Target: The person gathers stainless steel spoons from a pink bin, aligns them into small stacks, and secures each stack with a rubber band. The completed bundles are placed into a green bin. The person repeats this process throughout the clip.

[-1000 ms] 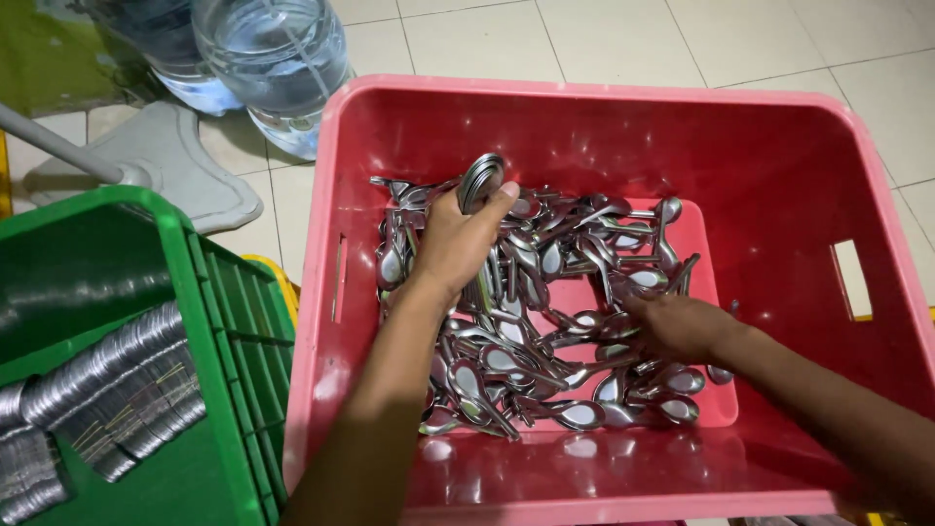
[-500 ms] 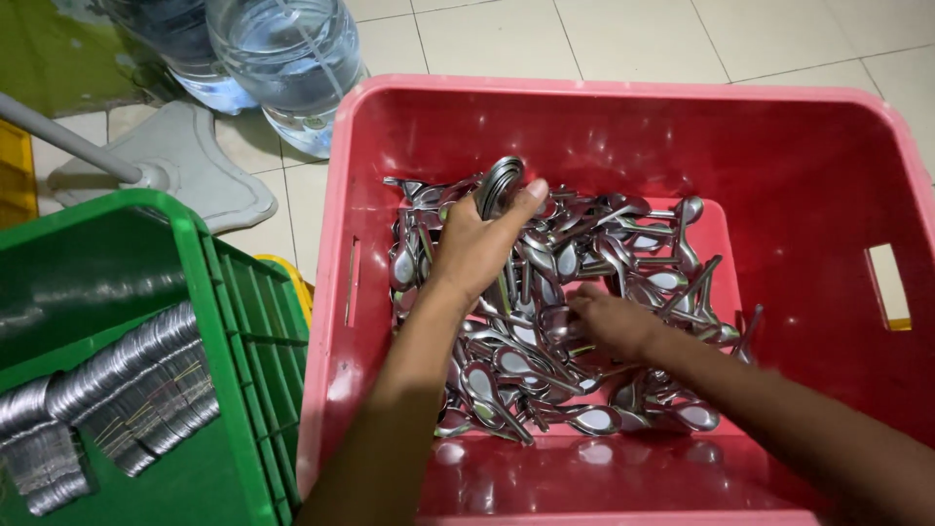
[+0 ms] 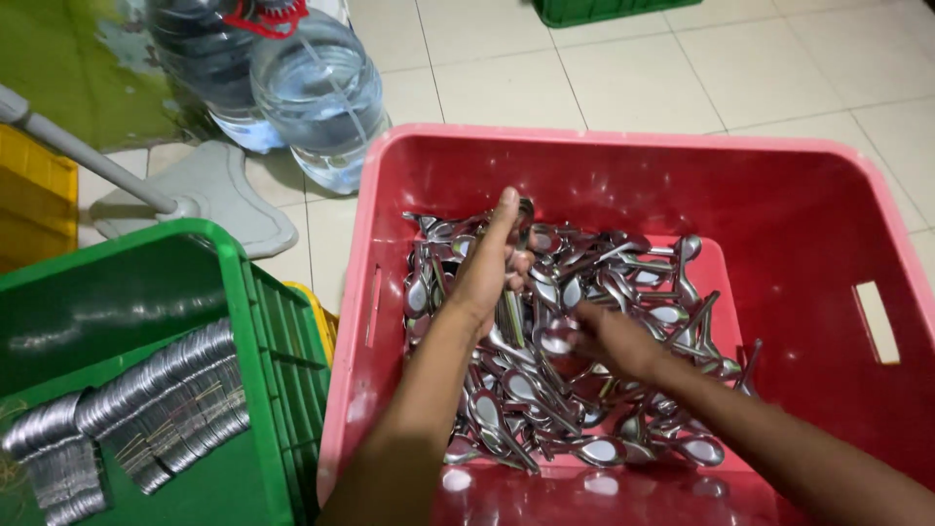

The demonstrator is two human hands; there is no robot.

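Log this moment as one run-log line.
left hand: holds stacked spoons | right hand: in loose metal spoons | red crate: holds spoons | green crate: beside it, spoon rows

The spoons (image 3: pixel 575 360) at centre frame are polished metal, mirror-bright and smooth, catching white glints. The red crate (image 3: pixel 828 224) around them is moulded plastic with a glossy, wet-looking sheen on its floor and walls. At lower left the green crate (image 3: pixel 263 321) is ribbed plastic, duller, holding stacked spoons (image 3: pixel 156 390) of satin grey metal. The bottles (image 3: pixel 321 97) at upper left are clear, smooth plastic. The floor tiles (image 3: pixel 682 68) at top are pale ceramic with a soft, faintly glossy finish
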